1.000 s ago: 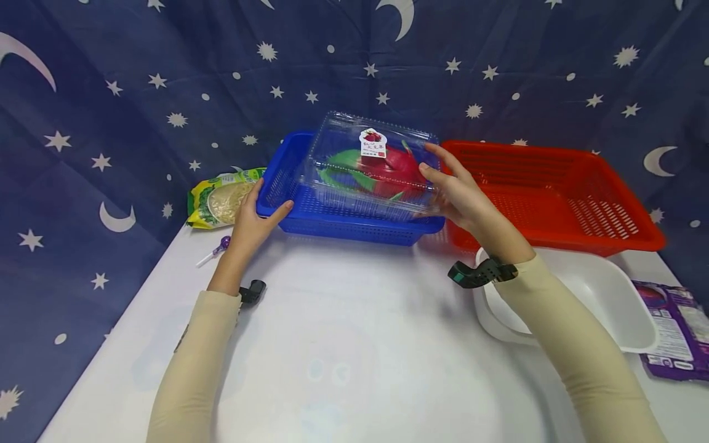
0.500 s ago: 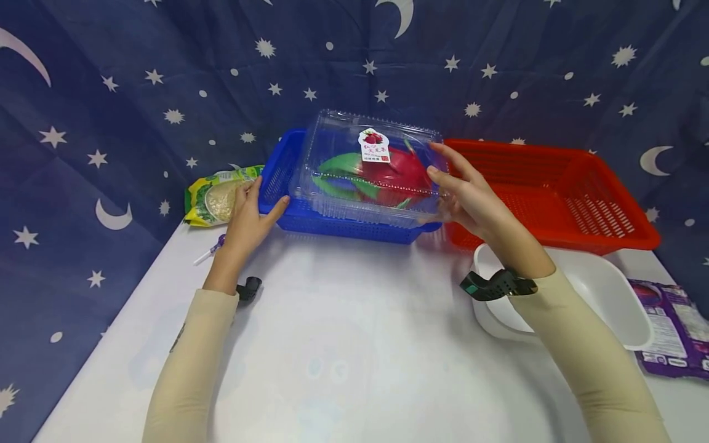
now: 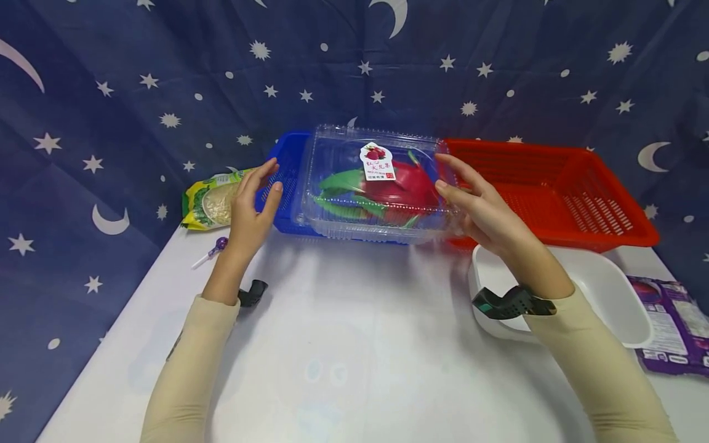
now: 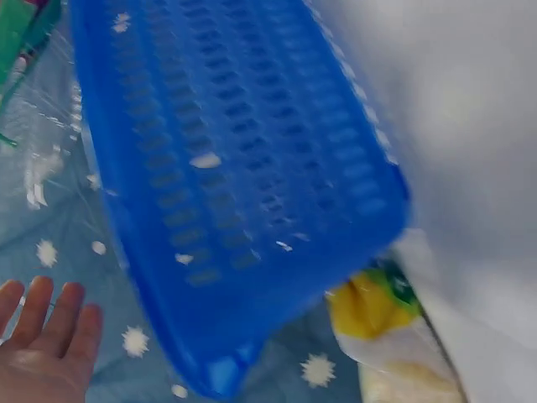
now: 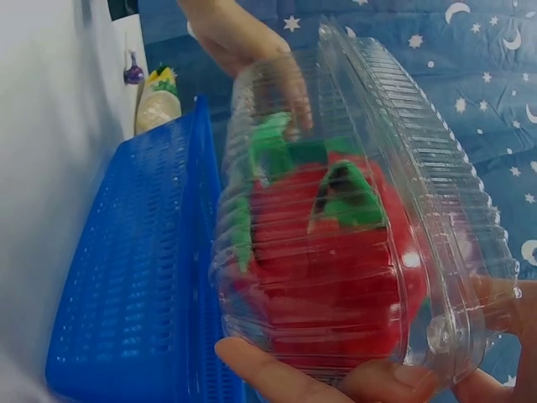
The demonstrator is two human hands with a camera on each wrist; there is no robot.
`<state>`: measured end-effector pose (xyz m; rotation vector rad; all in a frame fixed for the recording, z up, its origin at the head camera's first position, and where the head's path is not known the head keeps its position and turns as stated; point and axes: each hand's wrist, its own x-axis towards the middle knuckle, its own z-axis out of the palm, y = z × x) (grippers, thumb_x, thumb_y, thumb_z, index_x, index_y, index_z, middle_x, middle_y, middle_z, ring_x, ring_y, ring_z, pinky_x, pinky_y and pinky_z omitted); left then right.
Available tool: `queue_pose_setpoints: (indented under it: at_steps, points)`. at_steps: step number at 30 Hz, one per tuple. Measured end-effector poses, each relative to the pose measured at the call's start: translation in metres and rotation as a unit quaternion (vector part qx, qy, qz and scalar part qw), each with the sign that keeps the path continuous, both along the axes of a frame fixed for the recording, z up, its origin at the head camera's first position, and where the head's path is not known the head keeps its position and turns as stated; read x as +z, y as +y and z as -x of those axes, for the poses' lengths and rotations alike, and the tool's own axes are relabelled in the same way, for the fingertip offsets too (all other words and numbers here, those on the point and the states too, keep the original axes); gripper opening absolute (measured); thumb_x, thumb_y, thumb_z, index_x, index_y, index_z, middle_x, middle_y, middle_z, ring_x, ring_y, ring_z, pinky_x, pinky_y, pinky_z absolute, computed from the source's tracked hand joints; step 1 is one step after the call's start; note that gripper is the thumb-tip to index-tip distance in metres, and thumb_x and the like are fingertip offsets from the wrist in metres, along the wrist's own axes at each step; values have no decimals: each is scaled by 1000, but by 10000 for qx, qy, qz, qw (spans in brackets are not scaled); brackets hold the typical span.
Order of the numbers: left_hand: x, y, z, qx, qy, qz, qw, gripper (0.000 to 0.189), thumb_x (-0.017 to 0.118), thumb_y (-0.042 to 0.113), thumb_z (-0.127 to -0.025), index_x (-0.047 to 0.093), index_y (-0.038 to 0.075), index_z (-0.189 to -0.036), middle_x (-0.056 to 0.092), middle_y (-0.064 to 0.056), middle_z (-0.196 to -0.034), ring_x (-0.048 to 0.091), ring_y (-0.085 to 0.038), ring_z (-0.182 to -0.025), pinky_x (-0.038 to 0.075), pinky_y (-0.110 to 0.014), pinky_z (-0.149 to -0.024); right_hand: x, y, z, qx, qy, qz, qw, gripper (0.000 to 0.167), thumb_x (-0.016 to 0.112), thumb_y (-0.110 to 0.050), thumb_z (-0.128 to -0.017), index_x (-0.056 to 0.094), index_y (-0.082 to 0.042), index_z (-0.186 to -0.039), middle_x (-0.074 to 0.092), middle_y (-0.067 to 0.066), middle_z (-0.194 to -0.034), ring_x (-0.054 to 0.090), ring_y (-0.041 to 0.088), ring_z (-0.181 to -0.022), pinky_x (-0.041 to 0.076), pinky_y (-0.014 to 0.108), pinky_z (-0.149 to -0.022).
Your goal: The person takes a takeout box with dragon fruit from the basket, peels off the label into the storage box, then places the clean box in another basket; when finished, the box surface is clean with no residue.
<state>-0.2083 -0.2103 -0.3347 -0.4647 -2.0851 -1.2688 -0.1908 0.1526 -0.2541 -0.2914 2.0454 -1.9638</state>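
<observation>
My right hand (image 3: 490,215) grips the right end of a clear plastic clamshell box (image 3: 343,157). Through its wall shows a red dragon fruit (image 3: 412,187) with green leaf tips, and a white label (image 3: 378,163) sits on the lid. In the head view the box overlaps most of a blue basket (image 3: 285,184); the right wrist view shows the box held above and beside that basket (image 5: 126,260). My left hand (image 3: 250,212) is raised by the basket's left end, fingers extended and holding nothing. Its fingers also appear apart from the basket in the left wrist view.
A red basket (image 3: 554,197) stands at the back right, with a white plastic tub (image 3: 604,295) before it. At the right edge lies a purple packet (image 3: 672,326). Left of the blue basket are a yellow-green bag (image 3: 213,203) and a lollipop (image 3: 216,248).
My left hand has let go of the blue basket's left end. My right hand has brought the box nearer and slightly rightward, tipping its lid more into view.
</observation>
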Motion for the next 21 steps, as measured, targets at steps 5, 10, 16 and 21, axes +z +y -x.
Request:
queue_pose_setpoints:
  at_steps: [5,10,16,21]
  points:
    - [4,10,-7,-1295,-143,-417,9906,44,50,20,-103,47,0,-142,53,-18,-137,51,-24,-128,39,-41,-109,-2,3,-4,92,-16,123,9999,56,54,-22,-100,33,-32,-151,39,6,-129,44,16,-100,43,16,-58]
    - [5,17,-11,-2556,-600,-1229,9571,74,56,50,-96,38,0,-147,46,-17,-144,48,-27,-132,39,-37,-109,-6,6,-12,99,115,-10,9999,56,55,-22,-100,34,-33,-151,36,8,-137,44,17,-102,46,18,-68]
    - [8,21,-15,-2846,-865,-886,9506,92,60,61,-88,26,6,-154,35,-14,-154,37,-31,-139,31,-41,-114,-9,15,-20,151,294,-277,9991,56,53,-23,-100,33,-34,-151,21,10,-154,34,28,-127,50,32,-92]
    - [7,22,-19,-2802,-1056,-570,9524,102,60,68,-84,21,6,-155,29,-12,-158,30,-29,-143,28,-41,-116,-14,18,-27,186,287,-289,9990,56,53,-22,-100,33,-35,-151,28,15,-147,39,27,-123,55,29,-86]
